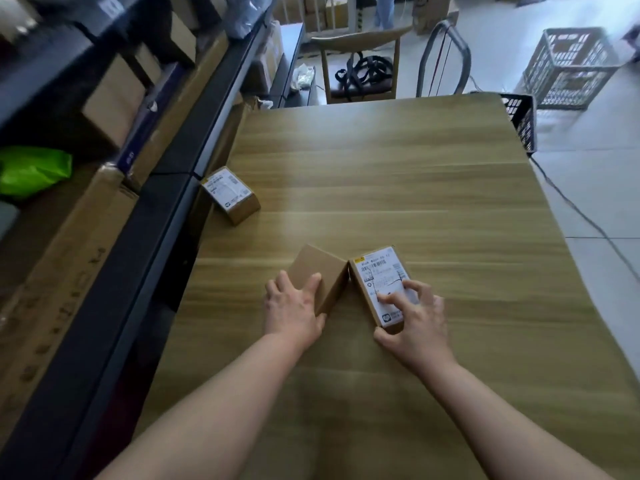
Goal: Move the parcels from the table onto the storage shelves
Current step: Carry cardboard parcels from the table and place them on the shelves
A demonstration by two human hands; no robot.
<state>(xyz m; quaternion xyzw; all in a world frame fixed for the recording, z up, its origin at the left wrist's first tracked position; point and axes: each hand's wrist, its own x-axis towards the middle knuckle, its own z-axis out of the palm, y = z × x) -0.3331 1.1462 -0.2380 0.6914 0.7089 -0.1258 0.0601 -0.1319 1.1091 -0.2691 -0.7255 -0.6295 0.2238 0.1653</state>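
Three small cardboard parcels sit on the wooden table [398,188], none on the shelves yet. Left hand [294,308] is on the plain brown parcel [320,277], fingers spread over its near top face, thumb at the near lower edge; looks like a grip but can't tell if it's fully clamped. Right hand [414,322] is on the labelled parcel [379,289]: fingertips pressing on the white shipping label, thumb wrapped under the near end, so it's clamped on that box. Both parcels rest on the tabletop, angled apart in a V, touching at their far inner corners. Hands are apart, one per parcel, forearms bare. Third parcel [230,195], label up, lies well apart from the other two at the table's left edge, just beside the shelf rail. Storage shelves [145,216] run along the left side, dark metal frame, already loaded with brown cartons [114,98] and a bright green bag [33,171]. Beyond the table's far end: a wooden chair [360,64] with black straps on its seat, a grey plastic crate [571,67] on the floor, a dark crate [521,119] at the table's right corner.
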